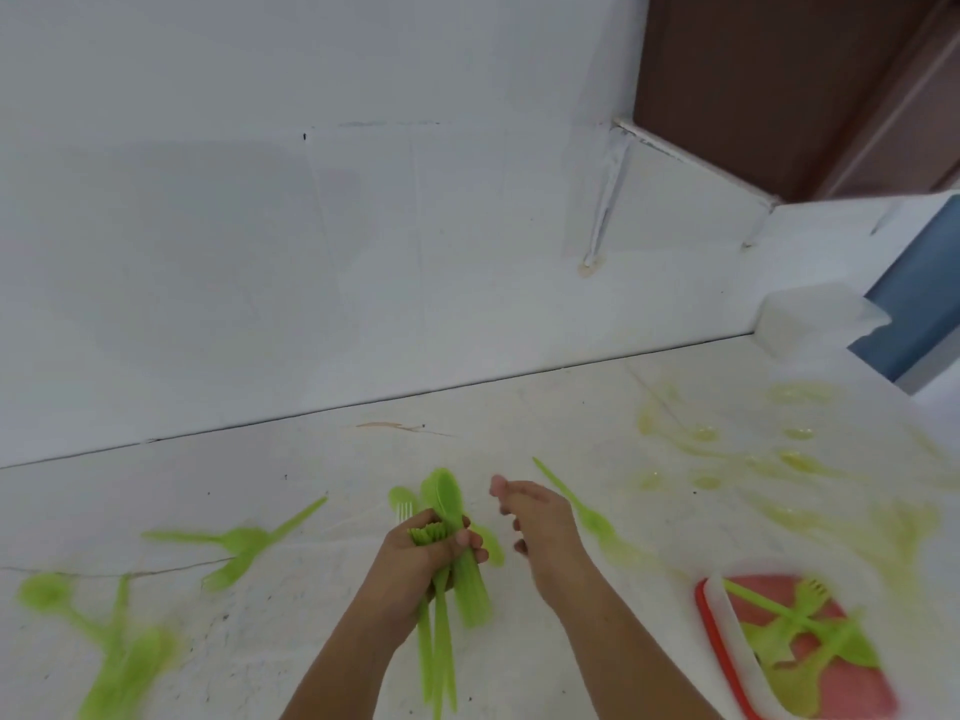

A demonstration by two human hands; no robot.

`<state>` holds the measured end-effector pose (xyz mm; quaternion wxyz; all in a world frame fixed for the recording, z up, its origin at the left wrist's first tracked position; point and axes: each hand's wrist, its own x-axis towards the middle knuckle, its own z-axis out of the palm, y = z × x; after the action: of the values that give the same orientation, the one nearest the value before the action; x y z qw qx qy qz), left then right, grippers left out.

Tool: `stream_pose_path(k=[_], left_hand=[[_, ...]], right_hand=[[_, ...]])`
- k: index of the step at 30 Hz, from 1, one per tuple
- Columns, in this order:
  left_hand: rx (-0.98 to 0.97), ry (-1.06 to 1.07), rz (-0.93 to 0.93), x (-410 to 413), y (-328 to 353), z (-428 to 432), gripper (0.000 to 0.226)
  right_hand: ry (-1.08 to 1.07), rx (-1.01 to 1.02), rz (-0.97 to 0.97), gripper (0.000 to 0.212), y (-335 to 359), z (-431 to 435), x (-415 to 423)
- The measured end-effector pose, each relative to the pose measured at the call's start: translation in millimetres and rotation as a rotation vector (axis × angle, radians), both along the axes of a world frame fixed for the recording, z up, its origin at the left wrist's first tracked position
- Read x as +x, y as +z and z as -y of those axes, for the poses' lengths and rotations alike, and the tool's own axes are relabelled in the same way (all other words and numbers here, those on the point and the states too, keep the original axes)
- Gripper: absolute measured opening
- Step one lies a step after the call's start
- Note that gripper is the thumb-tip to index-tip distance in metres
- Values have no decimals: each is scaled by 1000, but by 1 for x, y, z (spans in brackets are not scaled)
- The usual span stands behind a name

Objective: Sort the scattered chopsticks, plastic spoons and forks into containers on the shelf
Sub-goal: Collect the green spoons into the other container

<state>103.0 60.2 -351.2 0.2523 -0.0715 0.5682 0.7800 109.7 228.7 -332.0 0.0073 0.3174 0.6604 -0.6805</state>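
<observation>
Left hand point(421, 556) grips bundle of green plastic cutlery point(445, 495), lower centre of frame. Right hand point(540, 519) loosely curled, empty, just beside loose fork point(574, 500) on bench point(337, 459). Cutlery likely light, stiff, slick: take mid-handle; bundle may splay.

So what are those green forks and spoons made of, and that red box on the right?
The green cutlery bundle in the left hand looks like moulded plastic: uniform lime colour, slightly translucent. The red container seems plastic too, with a whitish see-through wall; blur leaves its finish open.
</observation>
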Motion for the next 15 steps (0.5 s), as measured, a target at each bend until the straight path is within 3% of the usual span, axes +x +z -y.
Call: stream_pose_path(k=[1, 3, 5, 7, 10, 12, 15], left_hand=[[-18, -2, -8, -3, 0, 0, 25], [-41, 1, -25, -9, 2, 6, 30], [-55, 17, -35, -13, 3, 16, 39], [-74, 43, -35, -14, 4, 28, 42], [-105, 66, -17, -11, 5, 40, 36], [-138, 65, -13, -7, 6, 45, 29], [-146, 49, -5, 0, 10, 48, 25]], right_hand=[[-31, 259, 18, 19, -5, -22, -2], [80, 918, 254, 27, -20, -59, 3], [263, 1188, 465, 35, -34, -81, 5], [321, 1196, 507, 31, -44, -86, 7], [293, 1181, 415, 23, -51, -86, 10], [135, 1166, 201, 16, -51, -83, 11], [34, 1053, -215, 30, -36, -66, 10]])
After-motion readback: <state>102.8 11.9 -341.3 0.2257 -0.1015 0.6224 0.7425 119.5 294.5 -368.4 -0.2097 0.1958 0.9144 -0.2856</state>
